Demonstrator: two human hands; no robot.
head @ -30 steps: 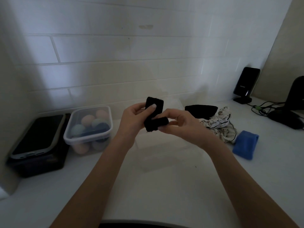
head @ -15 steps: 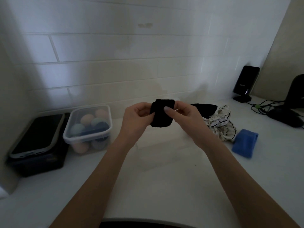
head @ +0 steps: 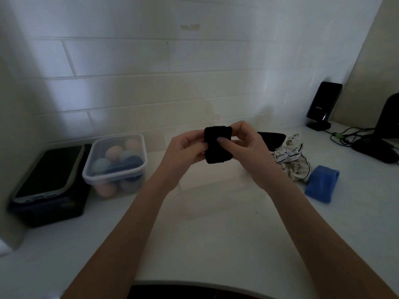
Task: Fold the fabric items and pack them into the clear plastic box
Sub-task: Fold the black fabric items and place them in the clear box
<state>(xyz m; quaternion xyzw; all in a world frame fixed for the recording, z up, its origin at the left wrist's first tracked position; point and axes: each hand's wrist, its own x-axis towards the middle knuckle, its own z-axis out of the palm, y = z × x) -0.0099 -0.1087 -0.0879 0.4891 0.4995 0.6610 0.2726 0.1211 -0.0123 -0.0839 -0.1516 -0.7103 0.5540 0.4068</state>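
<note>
A small black fabric piece (head: 218,147), folded into a compact block, is pinched between my left hand (head: 185,151) and my right hand (head: 244,147) above the white counter. Below and behind the hands stands a clear plastic box (head: 216,178), faint and hard to make out against the counter. To the right lie another black fabric piece (head: 272,138), a white striped cloth (head: 291,160) in a heap and a blue fabric piece (head: 321,183).
A lidded clear container (head: 116,160) with pastel balls stands at the left, beside a black box with a phone (head: 45,169) on top. A black device on a stand (head: 322,104), cables (head: 343,137) and a dark object occupy the far right. Tiled wall behind.
The black fabric piece went from a loose bent strip to a tighter folded block, now held squarely between both hands. My right hand moved up and closed over its right side.
</note>
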